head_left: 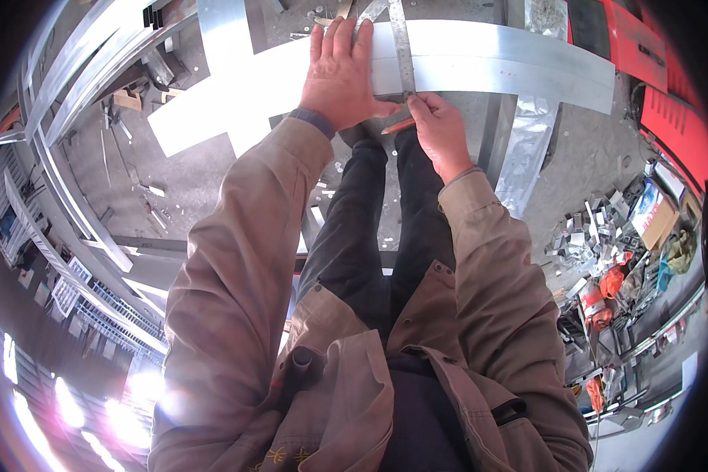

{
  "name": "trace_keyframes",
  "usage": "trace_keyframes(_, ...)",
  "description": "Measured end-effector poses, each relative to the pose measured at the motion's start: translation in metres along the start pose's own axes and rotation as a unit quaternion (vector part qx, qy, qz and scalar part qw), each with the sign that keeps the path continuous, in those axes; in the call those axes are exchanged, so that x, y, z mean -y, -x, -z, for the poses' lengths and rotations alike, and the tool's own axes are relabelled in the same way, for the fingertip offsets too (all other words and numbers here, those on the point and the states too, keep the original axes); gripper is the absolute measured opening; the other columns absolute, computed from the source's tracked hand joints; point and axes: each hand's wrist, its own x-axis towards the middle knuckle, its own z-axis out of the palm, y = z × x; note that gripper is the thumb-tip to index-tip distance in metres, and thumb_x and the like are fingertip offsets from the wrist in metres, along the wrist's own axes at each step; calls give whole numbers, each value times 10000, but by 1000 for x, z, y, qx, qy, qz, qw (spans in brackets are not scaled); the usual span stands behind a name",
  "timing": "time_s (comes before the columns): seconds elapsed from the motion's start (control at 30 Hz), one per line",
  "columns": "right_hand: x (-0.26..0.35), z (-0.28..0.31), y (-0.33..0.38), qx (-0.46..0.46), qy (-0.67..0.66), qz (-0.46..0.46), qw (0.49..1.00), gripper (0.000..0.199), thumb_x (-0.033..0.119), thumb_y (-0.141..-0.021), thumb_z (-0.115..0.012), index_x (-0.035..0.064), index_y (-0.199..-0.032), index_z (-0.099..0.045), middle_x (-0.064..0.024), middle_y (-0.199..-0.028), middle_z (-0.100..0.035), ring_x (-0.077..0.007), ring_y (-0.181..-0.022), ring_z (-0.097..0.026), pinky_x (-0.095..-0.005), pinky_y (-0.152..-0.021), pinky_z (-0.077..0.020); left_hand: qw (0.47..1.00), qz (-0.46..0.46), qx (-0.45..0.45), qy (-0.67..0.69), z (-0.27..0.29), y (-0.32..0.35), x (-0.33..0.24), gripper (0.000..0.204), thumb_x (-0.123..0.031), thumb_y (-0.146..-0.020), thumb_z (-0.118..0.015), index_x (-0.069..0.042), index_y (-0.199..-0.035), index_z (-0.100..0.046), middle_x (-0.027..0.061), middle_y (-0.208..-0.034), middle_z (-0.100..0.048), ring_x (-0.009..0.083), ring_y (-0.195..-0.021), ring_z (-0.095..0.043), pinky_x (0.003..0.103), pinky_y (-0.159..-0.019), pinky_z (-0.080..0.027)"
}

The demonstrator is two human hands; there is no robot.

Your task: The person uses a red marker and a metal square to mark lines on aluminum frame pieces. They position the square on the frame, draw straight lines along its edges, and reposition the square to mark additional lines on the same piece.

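Observation:
A long, shiny sheet metal strip (480, 63) lies crosswise in front of me. My left hand (340, 79) rests flat on it with its fingers stretched away from me and its thumb pointing right. Across the strip runs a narrow metal ruler (402, 47), just right of the left hand. Its near end is at the fingertips of my right hand (440, 134), which is closed by the strip's near edge. A red pencil (401, 125) sticks out leftward from that hand. The grip inside the right palm is hidden.
Another bright metal sheet (226, 47) crosses under the strip at left. A plastic-wrapped bar (527, 149) passes beneath it at right. Red equipment (672, 126) stands at far right, above a heap of metal offcuts (598, 236). Long metal profiles (71, 189) line the left side.

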Motion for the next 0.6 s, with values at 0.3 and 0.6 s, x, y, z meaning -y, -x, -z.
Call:
trace_keyframes(0.3, 53, 49, 17, 102, -13, -114, 988, 440, 417, -1092, -722, -11, -1142, -814, -23, -837, -751, -75, -679, -607, -276, -589, -473, 1000, 4, 11, -7, 3, 1, -1, 1433, -648, -656, -996, 65, -1691, -308, 276, -1696, -357, 450, -1659, -264, 617, -1397, -125)
trace_keyframes(0.6, 96, 34, -26, -65, 15, 176, 982, 342, 277, -1062, -727, -16, -1217, -812, -64, -1153, -876, -136, -1029, -808, -281, -915, -611, 999, 19, 29, -24, 10, -2, -10, 1429, -662, -639, -998, 49, -1687, -336, 262, -1688, -380, 430, -1639, -318, 600, -1400, -141)
